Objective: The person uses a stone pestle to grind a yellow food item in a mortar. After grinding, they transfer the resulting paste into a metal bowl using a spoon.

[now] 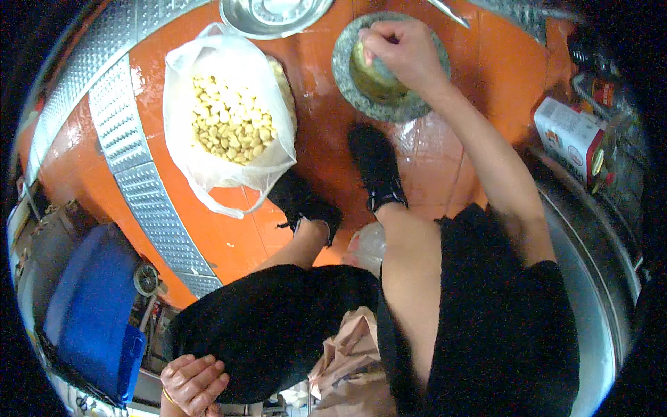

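Note:
My right hand (pixel 411 60) is in a fist over a speckled grey stone mortar (pixel 346 94) on the floor. Below the fist shows a rounded grey-green piece, apparently a stone pestle (pixel 384 70); the hand covers most of it. Yellowish matter (pixel 359 60) clings inside the bowl, and its bottom is partly hidden. My left hand (pixel 195 383) rests with loosely curled fingers against my black-clothed knee (pixel 250 333), holding nothing visible. Left of the mortar, a white plastic bag (pixel 180 120) gapes around many pale yellow peeled cloves or beans (pixel 234 122).
A metal basin (pixel 234 26) sits beyond the bag. Perforated metal drain grating (pixel 156 208) crosses the orange tiled floor (pixel 323 104). At right stands a rectangular tin (pixel 565 135); a blue plastic container (pixel 91 297) is at left. Brown paper (pixel 354 349) lies between my legs.

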